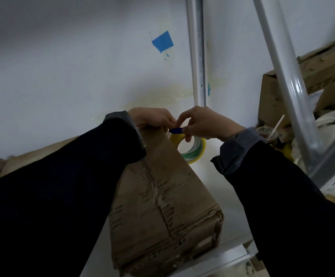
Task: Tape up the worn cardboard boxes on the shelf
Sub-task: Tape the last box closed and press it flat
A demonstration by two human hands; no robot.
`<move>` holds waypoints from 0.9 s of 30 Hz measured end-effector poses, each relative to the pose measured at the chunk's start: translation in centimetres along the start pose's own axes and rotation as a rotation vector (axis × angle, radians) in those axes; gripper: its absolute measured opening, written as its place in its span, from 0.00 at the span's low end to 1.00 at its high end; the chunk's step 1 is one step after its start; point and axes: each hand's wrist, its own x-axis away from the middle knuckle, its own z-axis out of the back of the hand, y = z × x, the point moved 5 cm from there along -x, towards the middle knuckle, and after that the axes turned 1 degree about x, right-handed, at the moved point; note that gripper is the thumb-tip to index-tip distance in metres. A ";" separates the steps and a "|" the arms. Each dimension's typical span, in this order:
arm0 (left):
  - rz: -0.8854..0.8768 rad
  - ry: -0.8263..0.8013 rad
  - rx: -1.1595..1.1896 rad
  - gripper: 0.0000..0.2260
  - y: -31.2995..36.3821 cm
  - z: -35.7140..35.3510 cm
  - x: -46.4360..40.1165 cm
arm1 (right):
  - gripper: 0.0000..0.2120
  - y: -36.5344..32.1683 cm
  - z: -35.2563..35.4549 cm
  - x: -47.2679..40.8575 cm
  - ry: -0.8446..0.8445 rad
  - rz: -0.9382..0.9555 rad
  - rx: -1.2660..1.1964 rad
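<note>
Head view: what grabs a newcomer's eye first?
Two dark-sleeved arms meet at the far end of a worn cardboard box on the white shelf; the right hand holds a small blue tool against the left hand. A yellow tape roll hangs just below, and a blue tape patch marks the wall above.

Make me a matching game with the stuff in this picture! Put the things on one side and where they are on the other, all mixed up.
Things:
1. worn brown cardboard box
2. yellow roll of clear tape
3. blue square patch
4. clear plastic cup with a straw

Places:
A. stuck high on the white wall
B. lying on the white shelf, under the left hand
C. beside the box's far end, below the right hand
D. far right, by the grey metal post

Pairs: 1-B, 2-C, 3-A, 4-D
</note>
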 end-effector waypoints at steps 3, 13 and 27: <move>-0.012 0.001 0.021 0.14 -0.1 0.0 -0.1 | 0.12 0.0 -0.1 -0.5 -0.022 -0.007 -0.003; -0.030 0.007 0.053 0.15 -0.1 0.1 0.1 | 0.12 -0.4 0.0 -1.1 -0.068 -0.038 -0.014; -0.086 0.043 0.036 0.14 -0.1 0.1 -0.1 | 0.13 -0.9 0.1 -1.1 -0.101 -0.034 0.029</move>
